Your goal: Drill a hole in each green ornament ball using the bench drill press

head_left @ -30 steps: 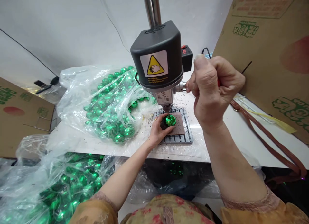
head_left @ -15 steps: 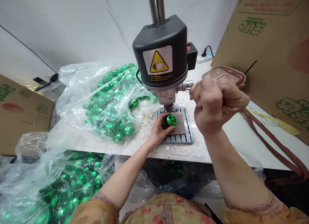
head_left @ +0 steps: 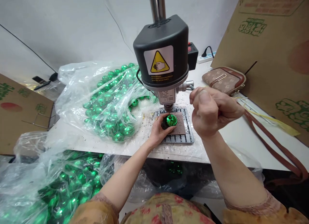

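My left hand (head_left: 159,131) is closed around a shiny green faceted ball (head_left: 171,120) with a dark hole in its top. A dark piece beside the ball is partly hidden by my fingers. The ball rests on a brown board (head_left: 181,122) over the slotted metal base (head_left: 189,134) of a black drill press (head_left: 161,53), just under its chuck (head_left: 168,107). My right hand (head_left: 212,110) makes a fist around the end of the drill press's feed lever (head_left: 191,87); the grip itself is hidden by my fingers.
A clear plastic bag (head_left: 77,76) full of green balls lies left of the press. Another bag of green balls (head_left: 70,185) sits lower left. A patterned handbag (head_left: 224,78) with a brown strap lies at right, by a cardboard box (head_left: 270,69). Dark shavings dot the table.
My right hand has come down a little and shifted left, with the lever, uncovering more of the handbag. My left hand and the ball have stayed in place.
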`<state>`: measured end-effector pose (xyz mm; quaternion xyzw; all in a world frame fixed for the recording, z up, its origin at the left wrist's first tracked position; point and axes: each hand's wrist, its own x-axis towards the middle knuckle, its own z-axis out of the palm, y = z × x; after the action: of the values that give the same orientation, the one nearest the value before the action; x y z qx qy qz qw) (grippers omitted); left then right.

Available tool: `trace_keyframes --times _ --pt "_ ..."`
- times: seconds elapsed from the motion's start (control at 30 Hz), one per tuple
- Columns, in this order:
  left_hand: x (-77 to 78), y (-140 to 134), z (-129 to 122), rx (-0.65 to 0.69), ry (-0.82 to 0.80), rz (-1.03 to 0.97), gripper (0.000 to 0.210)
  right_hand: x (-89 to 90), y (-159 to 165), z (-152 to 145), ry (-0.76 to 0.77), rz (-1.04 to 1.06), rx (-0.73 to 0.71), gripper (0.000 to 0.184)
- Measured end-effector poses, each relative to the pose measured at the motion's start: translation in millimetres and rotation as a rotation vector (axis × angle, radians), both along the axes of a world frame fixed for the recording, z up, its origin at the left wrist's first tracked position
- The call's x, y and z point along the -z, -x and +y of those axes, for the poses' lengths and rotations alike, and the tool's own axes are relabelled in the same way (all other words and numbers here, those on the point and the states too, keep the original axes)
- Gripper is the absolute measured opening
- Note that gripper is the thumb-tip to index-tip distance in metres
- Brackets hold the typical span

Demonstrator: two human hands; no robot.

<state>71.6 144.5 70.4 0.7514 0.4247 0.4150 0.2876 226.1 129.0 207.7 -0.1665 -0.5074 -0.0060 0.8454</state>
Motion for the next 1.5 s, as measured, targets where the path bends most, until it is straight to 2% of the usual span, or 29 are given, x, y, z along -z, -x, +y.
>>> trace_keyframes --times 0.23,0.37,0.47,0.6,0.67,0.73,0.77,0.83,0.9,0.97,1.03,1.1,1.2,1.27,1.3,1.43,1.5 --pt "-0.6 0 0 0.006 -0.001 -0.014 0.053 10.8 -3 4 -0.083 -0.048 0.028 0.049" --pt "-1.0 0 -1 0.019 0.015 -0.016 0.053 13.9 -1 0 -0.072 -0.061 0.02 0.05" --pt "-1.1 -1 0 0.013 0.024 -0.027 0.054 -2.3 1 -5 0.066 0.018 0.023 0.053" --pt "-4.8 -5 -2 -0.072 0.027 -0.006 0.052 -38.0 -1 -3 0.238 0.076 0.0 0.05" --pt "-6.6 -3 -13 -0.161 -0.034 0.002 0.05 -50.2 -3 2 0.271 0.067 -0.029 0.053" --pt "-5.2 4 -35 -0.183 -0.155 0.012 0.049 -55.3 -4 6 0.262 0.067 -0.049 0.055" --pt "-2.6 9 -49 -0.138 -0.225 0.026 0.049 -55.8 -5 7 0.252 0.066 -0.053 0.056" --pt "6.6 23 -80 0.067 -0.35 0.107 0.047 -54.8 -5 8 0.245 0.053 -0.042 0.058" --pt "19.6 36 -110 0.326 -0.444 0.276 0.04 -53.3 -5 8 0.267 0.03 -0.026 0.059" --pt "33.8 45 -134 0.525 -0.491 0.5 0.044 -52.6 -5 7 0.277 0.021 -0.022 0.058" --pt "46.3 48 -147 0.6 -0.498 0.687 0.053 -52.1 -5 6 0.257 0.036 -0.043 0.055" --pt "53.8 48 -150 0.571 -0.545 0.705 0.052 -51.1 -5 6 0.225 0.055 -0.061 0.051" --pt "47.7 48 -129 0.455 -0.65 0.452 0.038 -48.8 -5 5 0.225 0.064 -0.054 0.05" --pt "29.0 49 -94 0.288 -0.584 0.33 0.028 -47.5 -5 5 0.238 0.063 -0.038 0.05" --pt "16.0 51 -71 0.155 -0.497 0.319 0.028 -47.1 -5 5 0.234 0.061 -0.037 0.049" --pt "-41.8 55 40 -0.381 -0.185 0.519 0.037 -46.5 -4 4 0.218 0.055 -0.028 0.049" --pt "-62.2 57 88 -0.59 0.088 0.711 0.041 -46.6 -4 3 0.225 0.05 -0.015 0.049"
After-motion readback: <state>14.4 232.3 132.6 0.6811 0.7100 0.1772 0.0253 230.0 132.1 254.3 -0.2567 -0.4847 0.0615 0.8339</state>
